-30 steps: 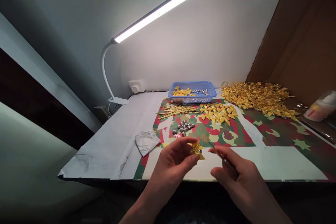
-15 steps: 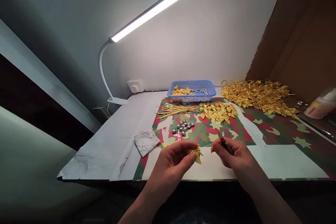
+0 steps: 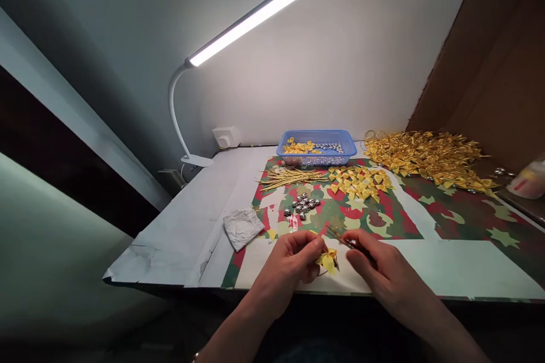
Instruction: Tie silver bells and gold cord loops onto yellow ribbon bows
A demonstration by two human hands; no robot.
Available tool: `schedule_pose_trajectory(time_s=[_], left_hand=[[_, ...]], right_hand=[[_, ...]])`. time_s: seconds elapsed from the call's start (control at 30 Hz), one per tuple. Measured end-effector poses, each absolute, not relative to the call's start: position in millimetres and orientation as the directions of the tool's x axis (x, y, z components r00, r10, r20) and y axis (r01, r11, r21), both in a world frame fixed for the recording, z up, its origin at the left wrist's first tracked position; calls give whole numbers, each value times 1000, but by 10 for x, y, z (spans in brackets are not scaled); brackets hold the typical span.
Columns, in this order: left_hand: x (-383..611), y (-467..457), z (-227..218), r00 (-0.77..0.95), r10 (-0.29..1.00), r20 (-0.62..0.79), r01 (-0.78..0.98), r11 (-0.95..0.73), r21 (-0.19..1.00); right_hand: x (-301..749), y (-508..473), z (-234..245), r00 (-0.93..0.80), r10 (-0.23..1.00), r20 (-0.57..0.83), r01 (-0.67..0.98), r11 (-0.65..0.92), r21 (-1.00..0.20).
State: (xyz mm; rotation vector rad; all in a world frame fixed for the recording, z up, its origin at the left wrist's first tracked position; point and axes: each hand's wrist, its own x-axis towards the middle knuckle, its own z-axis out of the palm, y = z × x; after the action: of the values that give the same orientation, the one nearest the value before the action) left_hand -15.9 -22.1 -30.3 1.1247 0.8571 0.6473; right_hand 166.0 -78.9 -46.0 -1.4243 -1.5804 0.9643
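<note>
My left hand (image 3: 293, 264) is closed, pinching a yellow ribbon bow (image 3: 328, 261) between thumb and fingertips just above the table's front edge. My right hand (image 3: 385, 266) is closed around a slender pointed metal tool (image 3: 349, 244); its grip hides whether this is tweezers or small scissors. The tool's tips point left, close to the bow and the left fingertips. Beyond the hands lie several silver bells (image 3: 303, 204), a bundle of thin gold ties (image 3: 292, 178) and a spread of loose yellow bows (image 3: 361, 182).
A blue basket (image 3: 316, 160) with bows and silver beads stands against the wall. To its right is a large heap of gold bows (image 3: 426, 156). A crumpled white packet (image 3: 242, 228) lies left. The lamp (image 3: 176, 108) arches overhead; a bottle (image 3: 528, 180) stands far right.
The tool's tips have swung left and down toward the bow, with both hands now closer together. The bow has turned in my left fingers, and the view has shifted slightly.
</note>
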Motion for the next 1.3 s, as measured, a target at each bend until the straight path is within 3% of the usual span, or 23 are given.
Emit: schedule_pose_trajectory(time_s=[0.17,0.4,0.83,1.03,1.17,1.3], left_hand=[[-167,-241,-276,532,812,-240,2,281,960],[-186,-271,-248,569,786,-242,36,271,962],[-209,-268,-239,635,723,-273,10,345,938],[-207,-282,-231,644,713,-277,19,347,938],[-184,-267,-234,637,721,-271,19,337,941],[-152,-207,-262,603,759,-246,9,302,953]], right_hand=[[1803,-953,-429,-223,974,-40,472,72,-879],[1784,-904,-431,-240,971,-8,531,124,-838],[1772,-845,-504,-278,960,-39,388,75,-919],[1761,-856,-527,-257,966,-29,345,63,-936],[1774,-869,-524,-208,978,-21,409,67,-910],[1874,-818,-617,23,999,49,522,29,-852]])
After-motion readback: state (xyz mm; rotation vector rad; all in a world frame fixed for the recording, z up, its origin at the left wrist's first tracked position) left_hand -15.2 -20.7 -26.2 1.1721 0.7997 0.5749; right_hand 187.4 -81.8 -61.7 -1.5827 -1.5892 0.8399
